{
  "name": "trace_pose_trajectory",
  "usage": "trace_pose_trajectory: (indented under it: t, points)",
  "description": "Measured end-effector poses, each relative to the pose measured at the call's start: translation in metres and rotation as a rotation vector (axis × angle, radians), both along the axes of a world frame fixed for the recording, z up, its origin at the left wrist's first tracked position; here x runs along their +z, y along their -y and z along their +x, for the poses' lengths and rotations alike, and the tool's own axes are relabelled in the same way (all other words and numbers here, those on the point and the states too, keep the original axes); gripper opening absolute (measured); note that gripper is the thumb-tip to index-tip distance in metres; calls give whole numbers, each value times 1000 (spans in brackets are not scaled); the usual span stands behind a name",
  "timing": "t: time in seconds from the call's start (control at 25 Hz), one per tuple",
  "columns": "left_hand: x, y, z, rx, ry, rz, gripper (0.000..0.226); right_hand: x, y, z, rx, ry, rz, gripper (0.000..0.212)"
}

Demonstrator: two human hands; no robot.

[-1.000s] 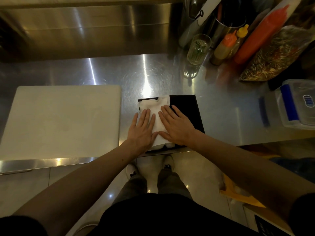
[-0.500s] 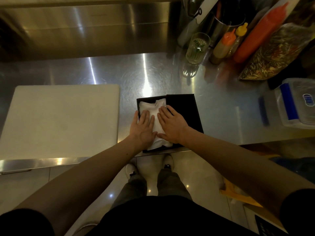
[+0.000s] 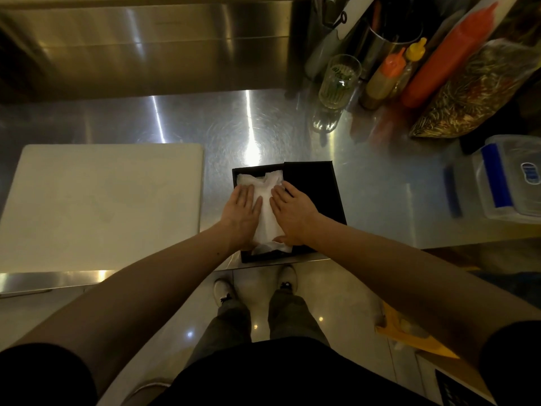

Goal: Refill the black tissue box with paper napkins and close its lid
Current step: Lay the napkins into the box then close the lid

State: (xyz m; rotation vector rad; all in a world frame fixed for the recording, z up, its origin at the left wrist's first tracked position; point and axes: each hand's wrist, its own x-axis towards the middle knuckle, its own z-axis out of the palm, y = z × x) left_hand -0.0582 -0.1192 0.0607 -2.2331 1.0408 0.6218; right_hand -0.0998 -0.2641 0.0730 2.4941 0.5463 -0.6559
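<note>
The black tissue box (image 3: 236, 176) sits open at the front edge of the steel counter. A stack of white paper napkins (image 3: 267, 212) lies inside it, crumpled at the far end. My left hand (image 3: 241, 215) rests flat on the left side of the napkins, fingers apart. My right hand (image 3: 292, 213) lies flat on their right side. Both palms press down on the paper. The black lid (image 3: 314, 186) lies flat to the right of the box, touching it, partly under my right hand.
A large white cutting board (image 3: 102, 203) lies left of the box. At the back right stand a drinking glass (image 3: 336, 83), squeeze bottles (image 3: 386, 74), a red sauce bottle (image 3: 445, 54) and a bag of dried food (image 3: 471, 92). A clear plastic container (image 3: 509, 180) sits at right.
The napkins have sunk from above the rim down into the box. Both hands moved slightly nearer and stay flat on the paper.
</note>
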Motion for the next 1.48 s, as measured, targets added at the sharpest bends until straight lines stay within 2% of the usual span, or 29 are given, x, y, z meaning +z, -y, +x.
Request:
trace_pose_trajectory:
  t: [0.36,0.44,0.6,0.72,0.84,0.92,1.0,1.04,1.16,1.24,1.32,1.4,1.48]
  points:
    - [-9,16,0,-9,83,148,121,-11,-16,-2,26,-2,-197,102]
    - [-8,15,1,-11,75,138,120,-11,-14,-2,20,9,-143,100]
    - [4,1,2,-4,-5,-69,117,-3,7,-11,-63,89,189,101]
    - [10,-21,-7,160,-90,-348,102,6,35,-29,-287,149,446,94]
    - [6,-35,-25,495,-299,-834,94,2,67,-49,-757,288,789,84]
    - [8,-30,-40,787,-456,-1137,94,-4,83,-59,-1136,245,1058,75]
    - [10,-18,-48,1065,-531,-1281,89,-6,85,-64,-1457,136,1315,57]
    - [11,-13,-48,1195,-586,-1332,87,-7,85,-65,-1547,144,1399,48]
    - [10,-12,-39,1578,-803,-1500,81,13,86,-67,-1675,246,1623,27]
    - [15,-15,-35,1691,-902,-1584,56,31,87,-72,-1720,125,1824,30]
    - [19,-15,-34,1701,-984,-1611,50,44,84,-76,-1668,-79,1966,39]
    - [19,-17,-32,1720,-1035,-1622,55,46,69,-71,-1522,-190,1931,34]
    - [21,-21,-31,1717,-1098,-1620,62,44,46,-64,-1432,-204,1820,30]
